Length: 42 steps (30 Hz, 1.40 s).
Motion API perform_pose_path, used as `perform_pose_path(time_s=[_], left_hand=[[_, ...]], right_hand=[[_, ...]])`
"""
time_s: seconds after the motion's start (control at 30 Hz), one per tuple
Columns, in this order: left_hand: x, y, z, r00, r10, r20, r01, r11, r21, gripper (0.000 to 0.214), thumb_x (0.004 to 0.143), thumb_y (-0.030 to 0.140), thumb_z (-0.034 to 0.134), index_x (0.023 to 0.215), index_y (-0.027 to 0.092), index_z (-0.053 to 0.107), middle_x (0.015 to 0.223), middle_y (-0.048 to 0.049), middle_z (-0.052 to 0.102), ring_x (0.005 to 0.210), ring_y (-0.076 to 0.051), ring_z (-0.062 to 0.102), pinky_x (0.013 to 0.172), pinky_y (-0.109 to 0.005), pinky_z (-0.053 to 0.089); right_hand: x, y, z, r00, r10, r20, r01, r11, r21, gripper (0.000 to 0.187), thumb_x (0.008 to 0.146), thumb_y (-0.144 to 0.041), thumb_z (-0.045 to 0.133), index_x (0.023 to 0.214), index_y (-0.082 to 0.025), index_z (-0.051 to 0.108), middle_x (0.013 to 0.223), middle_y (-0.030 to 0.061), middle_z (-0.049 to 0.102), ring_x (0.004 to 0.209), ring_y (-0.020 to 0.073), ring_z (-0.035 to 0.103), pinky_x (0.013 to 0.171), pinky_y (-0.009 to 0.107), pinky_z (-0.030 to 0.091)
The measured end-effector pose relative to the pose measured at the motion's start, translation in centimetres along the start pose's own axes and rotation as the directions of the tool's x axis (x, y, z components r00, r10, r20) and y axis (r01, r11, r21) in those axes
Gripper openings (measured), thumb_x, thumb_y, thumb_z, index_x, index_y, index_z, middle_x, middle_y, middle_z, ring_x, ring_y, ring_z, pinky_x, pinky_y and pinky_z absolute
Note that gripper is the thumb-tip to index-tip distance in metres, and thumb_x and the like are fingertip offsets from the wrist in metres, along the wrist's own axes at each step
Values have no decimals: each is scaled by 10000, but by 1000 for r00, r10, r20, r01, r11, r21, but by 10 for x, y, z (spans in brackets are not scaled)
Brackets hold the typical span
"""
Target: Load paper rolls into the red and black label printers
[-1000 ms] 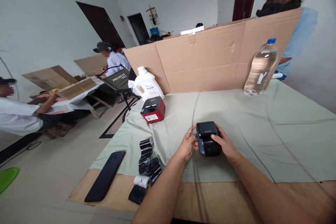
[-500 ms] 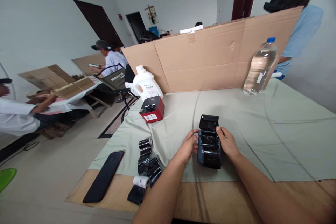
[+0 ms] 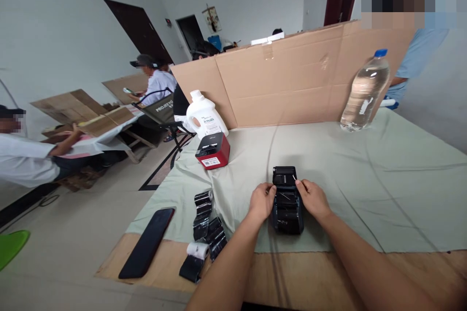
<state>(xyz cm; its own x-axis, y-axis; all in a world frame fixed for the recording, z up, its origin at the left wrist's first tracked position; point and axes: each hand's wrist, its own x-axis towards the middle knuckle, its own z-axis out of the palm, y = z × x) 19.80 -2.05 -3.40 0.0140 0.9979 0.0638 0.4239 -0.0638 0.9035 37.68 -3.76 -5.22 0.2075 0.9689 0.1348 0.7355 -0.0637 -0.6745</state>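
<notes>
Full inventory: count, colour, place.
Table: 1, light brown, foreground
Cloth: 1, pale green, on table
Device: 1, black, lid open, table's front middle
Cardboard panel: 1, brown, table's far side
Jug: 1, white, panel's left end
Bottle: 1, clear, blue cap, panel's right end
Box: 1, red and black, before jug
Slab: 1, dark, near left corner
Roll: 1, white, right of slab
Film: count unclear, black, by roll
Chair: 1, dark, left background
Other table: 1, white cover, far left
Cardboard pieces: several, brown, other table
Unclear item: 1, green, left edge
Doors or doorways: 3, dark, background
Other people: at least 3, white or blue tops, background
Left hand: 1, bare, device's left side
Right hand: 1, bare, device's right side
</notes>
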Motion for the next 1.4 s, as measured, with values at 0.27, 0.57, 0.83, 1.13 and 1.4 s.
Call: perform_pose_path(time_s=[0.27, 0.57, 0.83, 1.13, 1.4], left_hand=[[-14, 18, 0, 913, 369, 174, -404, 879, 254, 162, 800, 182, 563, 885, 239, 688, 915, -45, 690, 970, -246, 502, 911, -417, 336], [-14, 26, -1, 882, 244, 403, -443, 721, 533, 277, 869, 255, 493, 1073, 265, 680, 1074, -49, 613, 1061, -245, 442, 973, -475, 246], [-16, 30, -8, 831, 292, 473, -523, 700, 487, 211, 901, 251, 477, 1024, 259, 648, 1026, -7, 694, 1108, -255, 415, 971, -473, 214], [-15, 31, -10, 817, 249, 520, -530, 678, 509, 314, 903, 362, 511, 1153, 216, 635, 1078, -69, 669, 1136, -288, 408, 1010, -503, 186], [-12, 30, -13, 809, 242, 536, -513, 736, 442, 235, 830, 382, 632, 1016, 250, 686, 1027, -46, 680, 1128, -272, 433, 1015, -489, 220]], right_hand=[[-1, -1, 2, 1000, -13, 16, 15, 997, -73, 414, 947, -442, 320, 680, -220, 543, 704, 55, 636, 736, 194, 567, 633, 272, 325], [-1, -6, 1, 999, 6, 54, 2, 988, -151, 390, 969, -405, 325, 756, -204, 583, 796, 70, 674, 825, 196, 586, 665, 266, 322], [-2, -7, 1, 999, 15, 45, -5, 979, -202, 394, 976, -392, 317, 786, -201, 604, 820, 76, 680, 844, 189, 589, 663, 262, 317], [-3, -11, -1, 997, 13, 70, 4, 974, -225, 402, 981, -401, 301, 784, -203, 590, 837, 76, 682, 861, 191, 591, 657, 263, 311], [-3, -12, -2, 997, 26, 73, -11, 980, -196, 411, 977, -419, 298, 784, -207, 592, 835, 72, 678, 866, 194, 590, 649, 262, 315]])
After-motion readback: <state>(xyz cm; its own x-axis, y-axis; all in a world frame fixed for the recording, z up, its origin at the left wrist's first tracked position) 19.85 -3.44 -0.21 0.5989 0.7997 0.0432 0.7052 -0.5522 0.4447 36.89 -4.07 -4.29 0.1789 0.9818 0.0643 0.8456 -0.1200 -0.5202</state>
